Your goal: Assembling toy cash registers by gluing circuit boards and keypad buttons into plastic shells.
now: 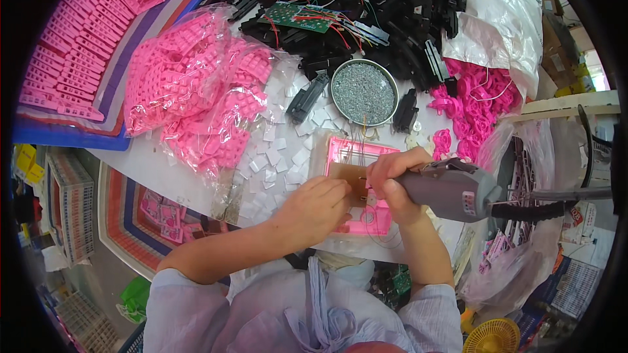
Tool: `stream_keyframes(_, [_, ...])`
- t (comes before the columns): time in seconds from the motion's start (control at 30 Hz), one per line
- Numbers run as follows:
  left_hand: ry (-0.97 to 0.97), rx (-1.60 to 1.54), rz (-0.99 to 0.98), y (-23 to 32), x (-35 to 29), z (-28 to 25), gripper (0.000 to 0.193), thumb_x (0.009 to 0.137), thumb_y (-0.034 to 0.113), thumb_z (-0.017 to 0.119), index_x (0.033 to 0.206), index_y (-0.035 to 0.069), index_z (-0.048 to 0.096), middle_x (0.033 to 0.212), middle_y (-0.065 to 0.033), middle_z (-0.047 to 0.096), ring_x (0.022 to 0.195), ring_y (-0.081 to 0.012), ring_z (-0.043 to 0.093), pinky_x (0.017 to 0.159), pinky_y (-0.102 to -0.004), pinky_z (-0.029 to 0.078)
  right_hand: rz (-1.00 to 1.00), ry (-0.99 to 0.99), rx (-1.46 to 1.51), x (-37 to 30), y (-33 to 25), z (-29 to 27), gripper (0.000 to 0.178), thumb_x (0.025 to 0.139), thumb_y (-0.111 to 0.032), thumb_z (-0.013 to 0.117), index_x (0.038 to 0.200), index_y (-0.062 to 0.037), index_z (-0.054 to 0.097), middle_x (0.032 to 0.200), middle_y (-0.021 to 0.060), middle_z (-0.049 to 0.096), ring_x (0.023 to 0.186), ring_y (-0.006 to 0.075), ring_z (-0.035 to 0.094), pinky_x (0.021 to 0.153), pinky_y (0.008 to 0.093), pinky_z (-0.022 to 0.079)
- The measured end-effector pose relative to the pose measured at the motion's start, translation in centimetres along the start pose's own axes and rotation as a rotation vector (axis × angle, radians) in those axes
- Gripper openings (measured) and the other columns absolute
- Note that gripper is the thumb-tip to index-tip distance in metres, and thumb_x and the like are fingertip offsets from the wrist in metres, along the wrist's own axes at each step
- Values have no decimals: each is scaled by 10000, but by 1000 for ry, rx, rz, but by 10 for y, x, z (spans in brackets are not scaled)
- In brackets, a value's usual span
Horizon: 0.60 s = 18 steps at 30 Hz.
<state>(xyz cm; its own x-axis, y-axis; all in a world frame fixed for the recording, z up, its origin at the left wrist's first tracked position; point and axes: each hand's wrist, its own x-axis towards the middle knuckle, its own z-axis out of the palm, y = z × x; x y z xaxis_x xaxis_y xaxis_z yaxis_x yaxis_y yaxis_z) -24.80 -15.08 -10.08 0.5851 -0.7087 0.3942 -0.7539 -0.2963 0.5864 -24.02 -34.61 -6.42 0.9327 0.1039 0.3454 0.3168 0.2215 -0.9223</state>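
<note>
My right hand (400,179) is wrapped round a grey electric screwdriver (448,189). Its tip is hidden behind my fingers, above a pink plastic casing (366,221). Inside that casing, which lies on the table in front of me, sits a brown circuit board (349,176) with thin wires. My left hand (317,208) rests over the casing's left side with its fingers pinched together at the board's edge. What those fingers hold, if anything, cannot be made out. Just beyond the casing stands a round metal dish (334,96) full of small screws.
Bagged pink parts (190,85) lie left of small white pieces (268,160). Black plastic parts (392,19) and green circuit boards (297,17) are heaped at the back. Pink pieces (481,98) spill from a white sack (504,13). A blue-edged tray (72,132) holds pink casings.
</note>
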Motion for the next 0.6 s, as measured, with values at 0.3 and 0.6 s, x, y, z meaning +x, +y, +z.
stream_keyframes(0.3, [-25,-61,-125,1,-6,3,199,741,108,741,923,66,672,1112,-58,625,1061,-230,607,1003,-446,432,10,-150,3,-2,11,-8,150,848,9,688,922,-34,565,756,84,630,669,142,603,610,281,485])
stream_keyframes(0.6, [135,-205,-231,2,3,6,118,831,130,749,932,113,691,1013,0,726,954,-178,696,1151,-593,258,-29,-103,430,6,-53,14,227,840,-98,712,983,-28,551,632,59,553,547,170,517,554,349,469])
